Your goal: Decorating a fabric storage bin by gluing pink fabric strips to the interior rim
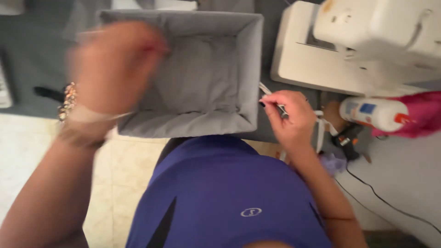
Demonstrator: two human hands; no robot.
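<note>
A grey fabric-lined box [250, 69] stands in front of me with nothing visible inside it. My left hand [112, 64] is blurred with motion above the box's left wall, fingers curled; I cannot tell whether it holds anything. A beaded bracelet [68, 102] sits on that wrist. My right hand [287, 117] is just right of the box, by its front right corner, and pinches a thin white and dark tool [272, 98] that sticks out toward the box.
A white sewing machine [358, 41] stands at the back right. A white glue bottle [374, 112] lies beside pink fabric [425, 115]. A black cord [386, 202] trails across the white surface at right. Tiled floor [124, 174] shows below the box.
</note>
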